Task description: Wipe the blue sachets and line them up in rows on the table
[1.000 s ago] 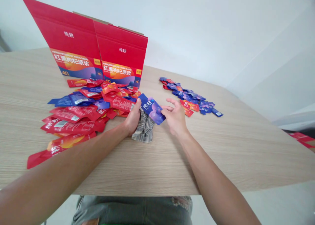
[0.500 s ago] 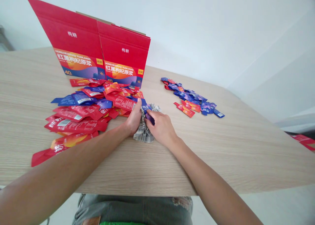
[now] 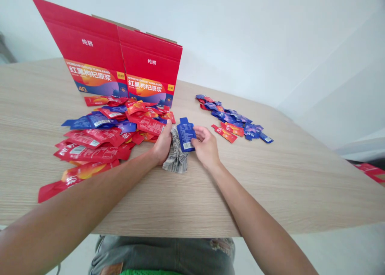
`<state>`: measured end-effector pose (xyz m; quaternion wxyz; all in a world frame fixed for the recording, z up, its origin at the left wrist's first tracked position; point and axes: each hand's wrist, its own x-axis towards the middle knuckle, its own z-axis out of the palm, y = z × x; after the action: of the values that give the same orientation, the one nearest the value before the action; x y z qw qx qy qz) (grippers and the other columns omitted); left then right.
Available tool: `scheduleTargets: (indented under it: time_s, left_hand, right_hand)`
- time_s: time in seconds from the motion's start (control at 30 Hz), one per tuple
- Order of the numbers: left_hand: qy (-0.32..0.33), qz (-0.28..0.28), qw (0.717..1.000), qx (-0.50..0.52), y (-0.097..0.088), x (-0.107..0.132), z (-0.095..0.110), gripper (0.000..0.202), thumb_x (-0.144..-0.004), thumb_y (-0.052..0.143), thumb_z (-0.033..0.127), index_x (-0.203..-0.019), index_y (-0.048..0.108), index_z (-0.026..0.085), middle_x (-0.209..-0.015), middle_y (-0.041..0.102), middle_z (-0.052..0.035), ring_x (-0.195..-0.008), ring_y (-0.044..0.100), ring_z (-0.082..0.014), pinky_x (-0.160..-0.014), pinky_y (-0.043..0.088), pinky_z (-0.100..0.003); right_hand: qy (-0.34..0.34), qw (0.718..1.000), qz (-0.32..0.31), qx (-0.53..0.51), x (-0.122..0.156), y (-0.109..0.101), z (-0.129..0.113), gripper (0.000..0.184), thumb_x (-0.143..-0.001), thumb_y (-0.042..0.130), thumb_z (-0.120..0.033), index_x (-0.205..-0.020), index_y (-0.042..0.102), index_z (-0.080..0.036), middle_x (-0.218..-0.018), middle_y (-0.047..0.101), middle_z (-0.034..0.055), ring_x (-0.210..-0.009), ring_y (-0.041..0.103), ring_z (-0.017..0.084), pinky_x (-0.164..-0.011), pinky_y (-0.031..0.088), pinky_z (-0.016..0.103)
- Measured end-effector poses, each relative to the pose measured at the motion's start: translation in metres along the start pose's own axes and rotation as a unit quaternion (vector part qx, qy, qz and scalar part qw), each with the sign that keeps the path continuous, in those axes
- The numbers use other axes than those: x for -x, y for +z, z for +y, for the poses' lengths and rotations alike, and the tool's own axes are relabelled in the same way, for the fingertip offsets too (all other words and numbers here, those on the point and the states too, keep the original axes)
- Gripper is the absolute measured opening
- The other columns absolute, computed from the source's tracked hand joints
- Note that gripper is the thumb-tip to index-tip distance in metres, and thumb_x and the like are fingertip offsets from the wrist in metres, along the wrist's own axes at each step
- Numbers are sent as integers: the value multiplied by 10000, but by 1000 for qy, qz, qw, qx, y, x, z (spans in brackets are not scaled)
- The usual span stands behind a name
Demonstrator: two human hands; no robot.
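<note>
Here the right hand point(image 3: 206, 146) pinches a blue spouted sachet point(image 3: 185, 134) by its right edge, fingers curled shut on it, while the left hand point(image 3: 162, 143) is closed around a crumpled striped cloth point(image 3: 177, 158) that rests on the table point(image 3: 270, 178) midway between its left and right edges. The sachet stands just above the cloth, its long axis running toward the far edge, spout pointing away and barcode end nearest the person. The grip is only an edge pinch, so the slick foil could twist or slip out. The left forearm lies close to the loose heap of red and blue sachets point(image 3: 102, 138) and could scatter it.
</note>
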<state>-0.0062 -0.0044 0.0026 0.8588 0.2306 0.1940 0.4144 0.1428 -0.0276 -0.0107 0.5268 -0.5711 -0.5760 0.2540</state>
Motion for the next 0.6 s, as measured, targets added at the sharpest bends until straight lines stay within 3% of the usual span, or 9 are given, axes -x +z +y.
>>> scheduleTargets:
  time_s: [0.1,0.2,0.33,0.47,0.6]
  left_hand:
    - [4,18,1000,-2,-3,-1,0,658,-1092,380,647,-1319,762,162,-1100,841,-139,-967,818,-300,-975,638,-463]
    - [24,29,999,-11,-2,-1,-1,604,-1112,390,577,-1307,765,145,-1085,840,-133,-946,816,-284,-987,629,-442]
    - [41,35,999,-6,-1,-2,-2,593,-1116,388,563,-1299,768,146,-1093,840,-122,-929,814,-285,-1015,615,-449]
    - [42,27,999,-12,-2,-3,-1,573,-1092,459,581,-1301,765,144,-1087,843,-112,-954,813,-297,-1026,608,-448]
    - [39,31,998,-22,-4,-3,0,637,-1045,516,662,-1257,775,120,-1040,844,-124,-964,812,-310,-988,625,-433]
  right_hand:
    - [-91,977,-17,193,7,3,-4,294,-905,610,-126,-1139,780,-179,-1461,703,158,-1398,637,284,-1232,464,503]
    - [-140,943,-41,301,15,7,-15,263,-974,669,-244,-1176,798,-135,-1465,690,209,-1398,628,330,-1248,435,526]
    - [-159,917,-113,347,21,12,-28,327,-1016,641,-253,-1301,748,-133,-1363,753,186,-1292,694,316,-1185,499,487]
    - [-140,910,-127,370,29,15,-36,380,-1028,548,-182,-1363,720,-132,-1267,787,179,-1197,742,314,-1108,549,458]
    - [-129,935,-110,312,35,17,-40,427,-995,523,-162,-1362,740,-199,-1165,823,122,-1068,789,300,-1063,579,464]
